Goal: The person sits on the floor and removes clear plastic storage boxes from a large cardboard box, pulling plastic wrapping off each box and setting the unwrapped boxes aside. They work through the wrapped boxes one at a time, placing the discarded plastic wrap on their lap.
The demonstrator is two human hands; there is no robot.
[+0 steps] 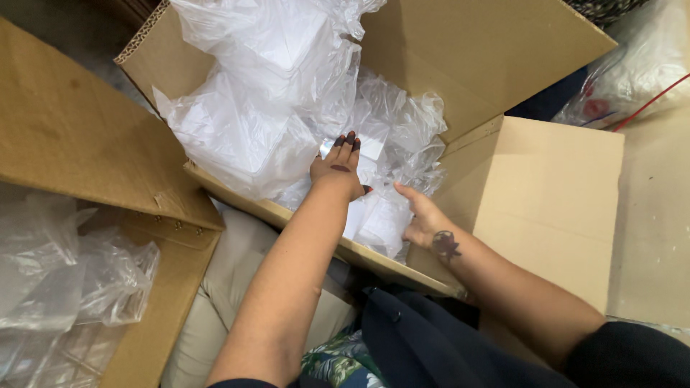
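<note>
An open cardboard box (pixel 532 194) lies in front of me, filled with white items wrapped in clear plastic bags (pixel 259 122). My left hand (pixel 339 167) reaches into the box, fingers together and flat on a plastic-wrapped white packet (pixel 374 147). My right hand (pixel 425 219) is lower in the box at its near wall, thumb raised, fingers tucked down beside a white packet (pixel 381 223); what they hold is hidden.
Another cardboard box (pixel 79 144) stands at the left with crumpled clear plastic (pixel 65 280) in it. A clear bag with a red cord (pixel 640 72) lies at the upper right. My lap with dark and floral cloth (pixel 374 352) is below.
</note>
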